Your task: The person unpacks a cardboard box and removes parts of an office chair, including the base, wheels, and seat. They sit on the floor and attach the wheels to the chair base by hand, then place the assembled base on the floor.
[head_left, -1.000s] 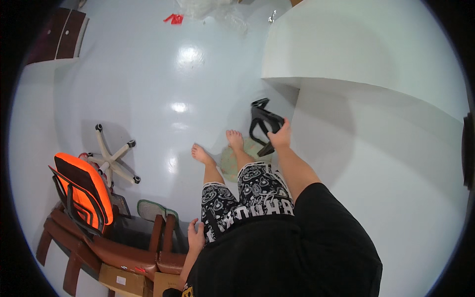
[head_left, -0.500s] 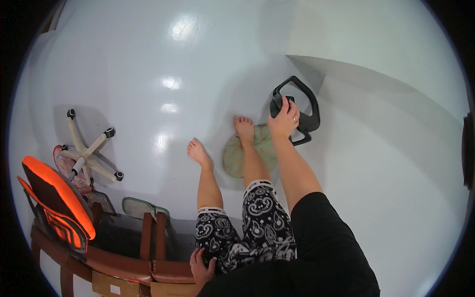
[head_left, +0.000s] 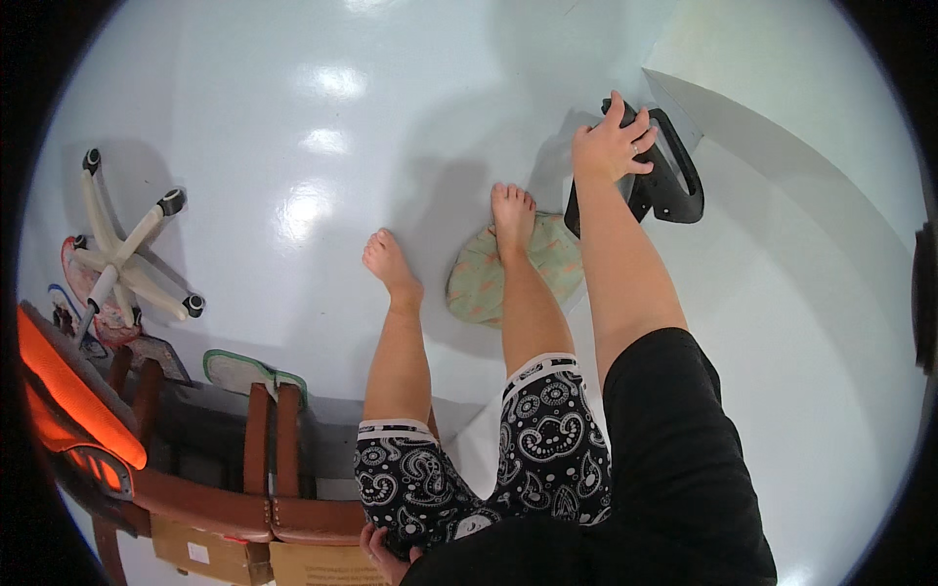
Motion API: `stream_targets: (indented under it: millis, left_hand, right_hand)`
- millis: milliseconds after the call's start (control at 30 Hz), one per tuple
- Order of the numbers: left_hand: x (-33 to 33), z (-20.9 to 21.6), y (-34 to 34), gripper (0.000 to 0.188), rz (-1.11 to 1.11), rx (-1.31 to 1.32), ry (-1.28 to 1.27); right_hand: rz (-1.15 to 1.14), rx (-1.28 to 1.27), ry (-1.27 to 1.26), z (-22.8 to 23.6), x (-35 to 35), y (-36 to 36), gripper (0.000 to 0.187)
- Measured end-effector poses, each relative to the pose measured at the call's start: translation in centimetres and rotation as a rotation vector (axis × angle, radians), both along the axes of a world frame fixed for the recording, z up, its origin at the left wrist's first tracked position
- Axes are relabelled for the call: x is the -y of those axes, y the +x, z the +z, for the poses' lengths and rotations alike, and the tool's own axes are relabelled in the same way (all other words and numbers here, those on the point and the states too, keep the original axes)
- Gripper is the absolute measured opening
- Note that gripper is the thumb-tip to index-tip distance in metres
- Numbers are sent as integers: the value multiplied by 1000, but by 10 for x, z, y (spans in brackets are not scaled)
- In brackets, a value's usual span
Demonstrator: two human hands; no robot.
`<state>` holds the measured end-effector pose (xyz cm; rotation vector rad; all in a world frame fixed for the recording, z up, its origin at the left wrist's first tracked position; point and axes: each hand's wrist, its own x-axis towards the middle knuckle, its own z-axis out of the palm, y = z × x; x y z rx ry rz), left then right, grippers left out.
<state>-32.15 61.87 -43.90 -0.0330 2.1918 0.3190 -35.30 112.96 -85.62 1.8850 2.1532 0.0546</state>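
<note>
The black looped frame (head_left: 677,203) is apparently resting beside the white wall (head_left: 782,332), full release not yet showing: the right hand (head_left: 614,151) is touching it with fingers spread, no closed grasp showing, while the left hand (head_left: 384,557) is lying by the shorts (head_left: 405,479), grip indeterminable.

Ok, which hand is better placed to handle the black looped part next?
Probably your right hand: it's over the black looped part, with fingers spread, while your left hand is down by the patterned shorts.
</note>
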Motion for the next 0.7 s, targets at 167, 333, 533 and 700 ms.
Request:
stream_targets:
  millis: [167, 333, 533, 700]
  left_hand:
    - [-17, 4, -4, 55, 16, 18, -49]
    - [-28, 7, -8, 54, 42, 23, -60]
    - [-40, 9, -13, 52, 87, 38, -61]
    - [-47, 18, -8, 51, 153, 47, -58]
  right_hand:
    - [100, 100, -109, 1, -1, -1, 62]
    - [153, 166, -196, 14, 4, -6, 48]
    - [90, 183, -271, 17, -15, -11, 44]
    - [19, 102, -408, 35, -16, -20, 57]
